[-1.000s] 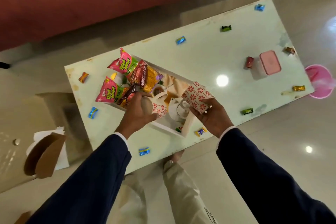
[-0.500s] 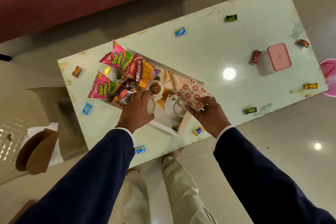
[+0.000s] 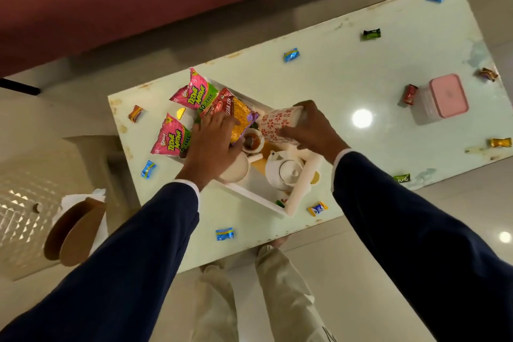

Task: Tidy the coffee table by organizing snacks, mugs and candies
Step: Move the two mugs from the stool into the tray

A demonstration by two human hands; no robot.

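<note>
Mug-sorting step: right hand (image 3: 311,130) grips the floral mug (image 3: 279,126); left hand (image 3: 213,144), fingers straight, presses the snack packets (image 3: 236,116); next, seat the mug in the tray (image 3: 258,197).

Coffee table (image 3: 347,86): pale mint-white top, rusty brown chips on edges. Tray (image 3: 258,198): white. Teapot (image 3: 286,171): plain white. Mug (image 3: 277,125): white with red flower print. Two Tedhe Medhe packs (image 3: 198,93): pink and green, yellow lettering. Namkeen pack (image 3: 238,116): red and yellow, purple corner. Lidded box (image 3: 447,94): pink lid, clear body. Loose candies: blue (image 3: 291,55), green (image 3: 370,34), red (image 3: 410,94), gold (image 3: 499,143). Sleeves: navy, white cuffs. Sofa: dusty red.
</note>
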